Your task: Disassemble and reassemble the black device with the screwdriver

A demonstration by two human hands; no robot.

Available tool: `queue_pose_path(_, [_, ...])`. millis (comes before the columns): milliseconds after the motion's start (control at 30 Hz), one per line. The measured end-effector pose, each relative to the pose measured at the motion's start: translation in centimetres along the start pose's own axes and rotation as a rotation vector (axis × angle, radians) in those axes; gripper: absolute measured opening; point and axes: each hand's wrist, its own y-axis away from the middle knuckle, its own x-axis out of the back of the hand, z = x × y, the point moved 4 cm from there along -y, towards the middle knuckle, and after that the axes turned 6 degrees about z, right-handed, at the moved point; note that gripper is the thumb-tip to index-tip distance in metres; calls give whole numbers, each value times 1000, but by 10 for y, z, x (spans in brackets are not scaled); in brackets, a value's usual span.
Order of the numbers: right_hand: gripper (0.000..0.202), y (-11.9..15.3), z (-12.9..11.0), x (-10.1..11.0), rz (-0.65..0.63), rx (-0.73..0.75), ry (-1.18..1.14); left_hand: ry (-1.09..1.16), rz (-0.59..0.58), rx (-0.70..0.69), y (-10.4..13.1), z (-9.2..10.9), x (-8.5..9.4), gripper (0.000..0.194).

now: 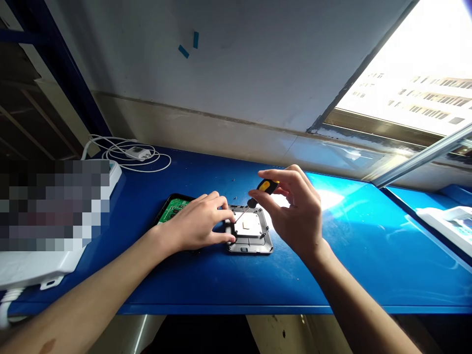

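My right hand (295,206) is closed around the black and yellow handle of a screwdriver (268,186). The screwdriver slants down to the left, and its thin shaft reaches the upper left corner of a white square plate. That plate (250,224) sits inside a black plastic housing (250,247) lying flat on the blue table. With thumb and fingers, my left hand (201,221) grips the left side of the housing, close to the screwdriver's tip. Partly hidden under the left hand and wrist is a green circuit board (173,207) in a dark casing. The tip's exact contact is too small to make out.
Two tiny screws, one of them the nearer screw (235,198), lie behind the housing on the blue table (228,285). A white cable with an adapter (138,153) is coiled at the back left. A white device (66,255), partly pixelated, stands left; another white device (450,221) is far right.
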Motion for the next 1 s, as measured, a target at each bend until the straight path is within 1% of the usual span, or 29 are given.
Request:
queue_pose_path(33, [23,1,-2,0,-7,31,17,1,2,0,0,0,0,28])
queue_pose_path(100, [32,4,-5,-1,-42,81,26,0,8,-8,0,1,0,27])
queue_pose_path(200, [44,6,-6,-2,-88,99,-2,-3,18,-20,-1,0,-1,27])
queue_pose_path(267, [43,5,-5,-1,-77,103,18,-2,24,-24,-1,0,-1,27])
queue_pose_path(400, [33,0,-5,-3,-19,99,115,3,25,-23,-1,-1,-1,26])
queue_pose_path(500, [28,0,-7,-5,-10,84,112,7,25,-20,-1,0,0,24])
queue_pose_path(567, [33,2,-8,-6,-26,82,68,6,25,-20,-1,2,1,24])
queue_pose_path(633, [42,4,-6,-5,-48,81,18,2,23,-22,-1,2,1,24])
queue_pose_path(700, [46,5,-5,-4,-58,82,10,-5,22,-27,-1,2,1,24])
queue_pose_path(767, [43,3,-3,-2,-46,85,55,-12,25,-32,-1,2,0,25])
queue_pose_path(900, [26,0,-6,-1,8,98,138,-11,17,-29,-2,1,0,25])
queue_pose_path(967, [24,1,-8,-1,8,103,131,-6,15,-26,-2,1,1,25])
queue_pose_path(1000, [26,2,-9,-2,-3,99,115,-5,16,-27,-2,2,1,25])
